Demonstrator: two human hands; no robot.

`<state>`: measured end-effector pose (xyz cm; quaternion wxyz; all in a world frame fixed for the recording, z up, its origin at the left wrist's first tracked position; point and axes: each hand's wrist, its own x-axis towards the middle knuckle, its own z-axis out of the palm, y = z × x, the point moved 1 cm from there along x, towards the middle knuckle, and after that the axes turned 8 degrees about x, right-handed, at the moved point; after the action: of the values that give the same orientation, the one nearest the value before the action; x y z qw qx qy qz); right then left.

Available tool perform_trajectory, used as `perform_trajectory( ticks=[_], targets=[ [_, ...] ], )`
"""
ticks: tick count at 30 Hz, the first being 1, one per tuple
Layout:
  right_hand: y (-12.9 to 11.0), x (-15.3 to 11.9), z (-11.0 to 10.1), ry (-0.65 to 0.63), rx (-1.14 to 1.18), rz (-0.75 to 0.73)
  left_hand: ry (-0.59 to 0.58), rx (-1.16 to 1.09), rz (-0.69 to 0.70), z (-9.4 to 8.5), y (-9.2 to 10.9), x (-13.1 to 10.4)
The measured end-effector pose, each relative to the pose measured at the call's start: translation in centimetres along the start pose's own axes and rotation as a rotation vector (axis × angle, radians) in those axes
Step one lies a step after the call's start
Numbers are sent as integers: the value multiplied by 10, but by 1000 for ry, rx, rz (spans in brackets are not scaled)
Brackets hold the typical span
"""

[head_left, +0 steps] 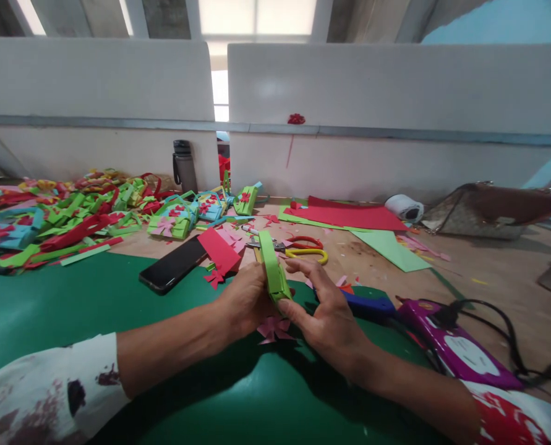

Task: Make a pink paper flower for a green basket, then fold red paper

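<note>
A small green paper piece [275, 272], folded with a long strip standing up from it, is held between both hands over the green mat. My left hand [250, 296] grips it from the left, its fingers partly hidden behind the paper. On the right side, my right hand [326, 309] pinches the lower edge between thumb and fingers. A pink paper flower [275, 329] shows just beneath the green piece; whether it is attached cannot be made out. Behind the hands lie scissors with red and yellow handles [307, 253].
A black phone [174, 266] and red paper [219, 249] lie left of the hands. Paper strips [78, 213] pile up far left, near a bottle [185, 167]. Rightward are a blue tool [370, 306], a purple power strip [461, 346] with cables, red sheets [356, 213] and a handbag [493, 210].
</note>
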<state>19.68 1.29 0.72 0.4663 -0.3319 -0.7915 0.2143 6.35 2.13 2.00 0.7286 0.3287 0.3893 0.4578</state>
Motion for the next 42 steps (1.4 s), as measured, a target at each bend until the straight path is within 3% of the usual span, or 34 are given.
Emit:
perform_trajectory(
  ticks=[6,14,19,25,27,30,33,37,42],
  targets=[
    [-4,2,1,33,47,48,71,30,91,3,-2,0],
    [-9,4,4,29,93,43,54,32,150,2,-1,2],
    [-8,2,4,42,36,-80,44,23,110,-3,5,4],
    [-4,4,-10,24,-73,-46,35,31,2,-12,17,7],
    [0,6,-21,-22,-192,-58,4,44,-33,-18,19,9],
    [11,7,-41,-228,-595,-68,-74,73,-92,-30,24,13],
    [27,1,-65,-316,-873,71,-166,103,-150,-46,27,17],
    [40,-11,-86,-447,-923,216,-247,114,-166,-63,29,24],
    [48,-20,-92,-530,-868,157,-337,118,-164,-69,30,28]
  ],
)
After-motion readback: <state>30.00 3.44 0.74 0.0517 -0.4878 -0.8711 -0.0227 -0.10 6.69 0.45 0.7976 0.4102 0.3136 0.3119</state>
